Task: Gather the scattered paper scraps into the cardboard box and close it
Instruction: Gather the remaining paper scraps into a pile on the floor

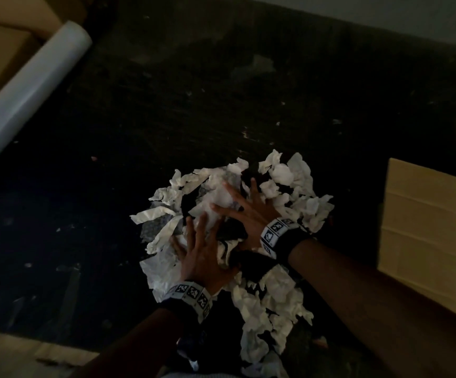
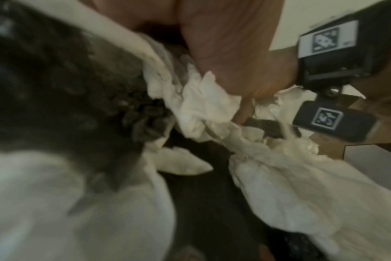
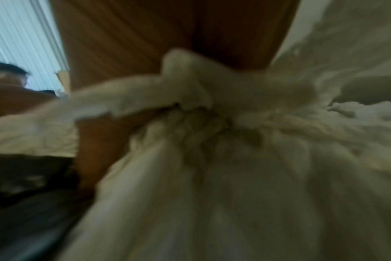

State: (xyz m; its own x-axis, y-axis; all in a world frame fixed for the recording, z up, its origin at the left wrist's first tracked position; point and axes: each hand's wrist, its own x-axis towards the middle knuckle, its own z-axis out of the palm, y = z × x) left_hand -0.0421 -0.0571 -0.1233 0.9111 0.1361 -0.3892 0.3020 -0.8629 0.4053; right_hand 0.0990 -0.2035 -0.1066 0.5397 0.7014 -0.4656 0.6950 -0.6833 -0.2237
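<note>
A heap of white and dark paper scraps (image 1: pixel 284 296) lies on the dark floor, low in the head view. My left hand (image 1: pixel 202 249) lies flat on the heap's left part with fingers straight and spread. My right hand (image 1: pixel 246 205) presses on the middle of the heap, fingers spread too. The cardboard box (image 1: pixel 423 230) stands at the right edge with its flaps up. In the left wrist view crumpled white scraps (image 2: pixel 203 106) lie under my right hand (image 2: pixel 232 53). The right wrist view is filled with blurred white scraps (image 3: pixel 234 159).
A white roll (image 1: pixel 30 88) lies slanted at the top left, against other cardboard (image 1: pixel 0 50). Small paper bits (image 1: pixel 336 121) dot the dark floor beyond the heap. A pale floor strip (image 1: pixel 16 353) shows at the bottom left.
</note>
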